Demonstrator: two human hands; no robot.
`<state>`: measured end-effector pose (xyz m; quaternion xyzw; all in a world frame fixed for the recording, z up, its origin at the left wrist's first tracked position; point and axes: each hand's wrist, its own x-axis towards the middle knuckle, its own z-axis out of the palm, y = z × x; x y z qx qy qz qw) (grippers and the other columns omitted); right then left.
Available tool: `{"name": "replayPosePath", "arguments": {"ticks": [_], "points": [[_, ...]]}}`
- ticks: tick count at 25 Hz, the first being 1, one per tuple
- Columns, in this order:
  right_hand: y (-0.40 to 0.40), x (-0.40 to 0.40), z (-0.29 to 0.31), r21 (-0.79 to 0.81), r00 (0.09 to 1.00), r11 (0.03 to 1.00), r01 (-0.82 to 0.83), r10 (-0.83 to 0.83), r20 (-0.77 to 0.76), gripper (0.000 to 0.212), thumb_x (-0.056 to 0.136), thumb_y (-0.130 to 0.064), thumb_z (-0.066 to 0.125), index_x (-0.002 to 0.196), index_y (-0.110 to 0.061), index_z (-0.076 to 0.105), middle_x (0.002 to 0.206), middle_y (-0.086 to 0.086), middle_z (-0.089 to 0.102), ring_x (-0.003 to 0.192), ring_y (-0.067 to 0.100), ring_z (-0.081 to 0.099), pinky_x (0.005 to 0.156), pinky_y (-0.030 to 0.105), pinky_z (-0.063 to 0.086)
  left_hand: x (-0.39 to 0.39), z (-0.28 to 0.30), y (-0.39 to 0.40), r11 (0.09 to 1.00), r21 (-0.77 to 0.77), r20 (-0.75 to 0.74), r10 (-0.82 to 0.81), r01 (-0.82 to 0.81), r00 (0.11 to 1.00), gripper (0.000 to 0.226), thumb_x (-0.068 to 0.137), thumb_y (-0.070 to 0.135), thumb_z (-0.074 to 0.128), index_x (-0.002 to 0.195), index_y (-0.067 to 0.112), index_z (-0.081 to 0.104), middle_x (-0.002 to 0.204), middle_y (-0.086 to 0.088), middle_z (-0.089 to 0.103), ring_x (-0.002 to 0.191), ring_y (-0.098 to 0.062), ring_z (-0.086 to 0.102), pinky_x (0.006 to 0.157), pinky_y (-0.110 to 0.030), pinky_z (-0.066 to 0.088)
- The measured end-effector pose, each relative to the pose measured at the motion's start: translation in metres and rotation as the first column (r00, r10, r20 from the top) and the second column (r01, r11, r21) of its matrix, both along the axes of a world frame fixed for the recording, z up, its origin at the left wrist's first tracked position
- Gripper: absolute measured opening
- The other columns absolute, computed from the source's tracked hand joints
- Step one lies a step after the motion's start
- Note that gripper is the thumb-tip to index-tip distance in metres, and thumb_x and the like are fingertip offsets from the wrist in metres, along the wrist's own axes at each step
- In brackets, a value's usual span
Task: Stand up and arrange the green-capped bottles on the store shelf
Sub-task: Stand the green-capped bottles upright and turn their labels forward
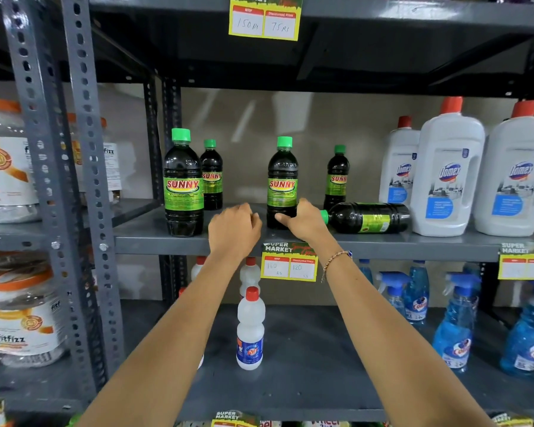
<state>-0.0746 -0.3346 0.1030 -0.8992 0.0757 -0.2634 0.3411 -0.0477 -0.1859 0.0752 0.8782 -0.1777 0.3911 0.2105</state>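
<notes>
Gripping the base of a glossy dark Sunny bottle [282,183] with right hand [304,221]; left hand [233,231] loosely curled, empty. Four upright, one fallen bottle [367,217] lying right.

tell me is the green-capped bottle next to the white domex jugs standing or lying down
Lying down. The tipped bottle rests on its side on the shelf, cap toward the right hand.
</notes>
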Motion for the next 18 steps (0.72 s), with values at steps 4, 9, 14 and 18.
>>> {"name": "replayPosePath", "arguments": {"ticks": [4, 9, 14, 18], "points": [[-0.003, 0.004, -0.001, 0.019, 1.000, 1.000, -0.015, 0.015, -0.011, 0.044, 0.089, -0.029, 0.063, 0.120, 0.001, 0.053, 0.121, 0.019, 0.063, 0.112, 0.033, 0.059, 0.086, 0.034, 0.045, 0.012, 0.031, -0.017, 0.898, -0.290, -0.492, -0.437, 0.331, 0.753, 0.045, 0.090, 0.041, 0.057, 0.122, 0.011, 0.051, 0.111, -0.003, 0.061, 0.103, -0.020, 0.057, 0.090, -0.038, 0.045], [-0.006, 0.006, -0.001, 0.027, 0.999, 0.999, -0.020, 0.021, -0.043, 0.041, 0.092, -0.024, 0.059, 0.122, 0.001, 0.049, 0.124, 0.021, 0.059, 0.113, 0.034, 0.057, 0.088, 0.037, 0.045, 0.025, 0.030, -0.029, 0.791, -0.462, -0.491, -0.604, 0.401, 0.628, 0.026, 0.089, 0.039, 0.062, 0.109, 0.024, 0.057, 0.115, -0.003, 0.065, 0.106, -0.019, 0.059, 0.099, -0.040, 0.045], [-0.007, 0.006, 0.000, 0.017, 0.998, 1.000, -0.019, 0.021, -0.067, 0.038, 0.092, -0.022, 0.057, 0.122, 0.000, 0.049, 0.125, 0.020, 0.058, 0.114, 0.034, 0.056, 0.089, 0.038, 0.045, 0.020, 0.029, -0.028, 0.802, -0.467, -0.443, -0.576, 0.372, 0.686, 0.034, 0.084, 0.038, 0.069, 0.110, 0.018, 0.059, 0.108, -0.002, 0.065, 0.101, -0.018, 0.059, 0.089, -0.031, 0.046], [-0.010, 0.001, 0.003, 0.038, 0.994, 0.998, -0.057, 0.060, -0.086, 0.038, 0.092, -0.022, 0.058, 0.123, -0.002, 0.050, 0.123, 0.018, 0.059, 0.114, 0.032, 0.056, 0.091, 0.038, 0.046, 0.009, 0.030, -0.023, 0.797, -0.470, -0.400, -0.576, 0.380, 0.713, 0.044, 0.079, 0.038, 0.074, 0.113, 0.013, 0.061, 0.104, -0.002, 0.066, 0.097, -0.015, 0.060, 0.081, -0.025, 0.044]]}}
